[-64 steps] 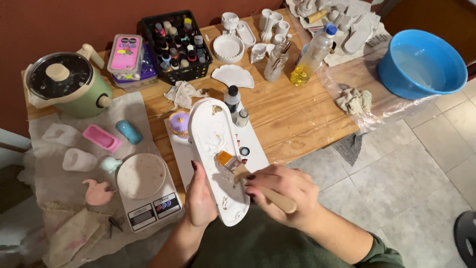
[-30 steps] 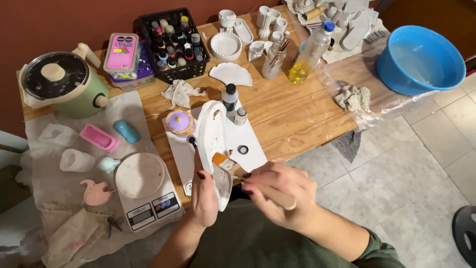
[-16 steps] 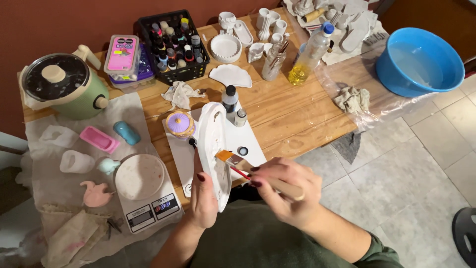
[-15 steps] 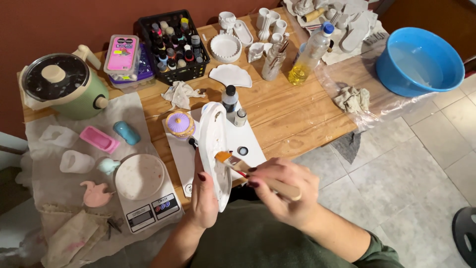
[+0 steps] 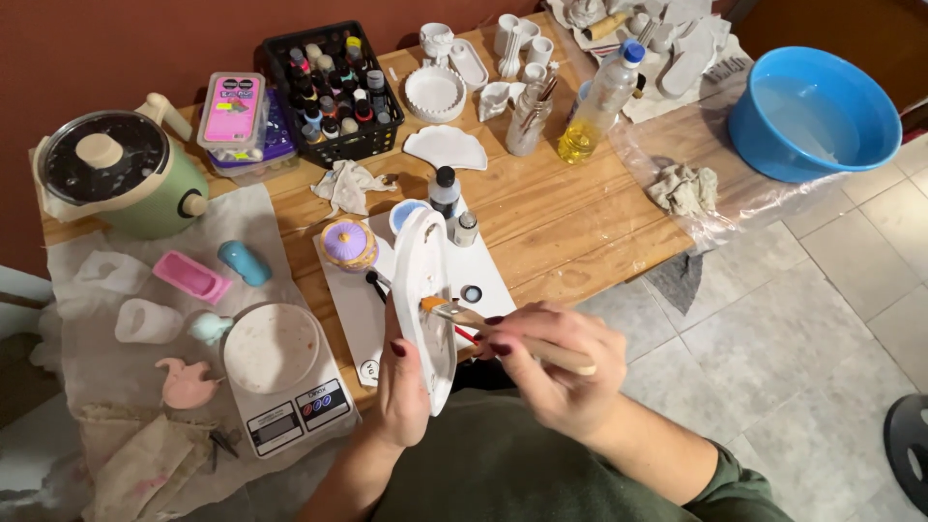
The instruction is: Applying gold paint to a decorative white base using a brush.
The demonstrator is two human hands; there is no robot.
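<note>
A: Wooden table point(image 5: 580, 217) fills upper frame, tiled floor lower right. Hands?

B: Left hand point(image 5: 404, 382) at ctr-bottom, fingers clamped on oval white plaster tray point(image 5: 423, 300). Vs 2 s ago the tray is tipped up nearly on edge.

A: Right hand point(image 5: 551, 362)?

B: Fingers pinched on flat brush point(image 5: 483, 322), orange bristles touching tray face. So painting looks underway, now at a steeper angle.

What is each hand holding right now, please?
Left hand: closed on the white oval tray, tilted on edge.
Right hand: closed on the paintbrush.
</note>
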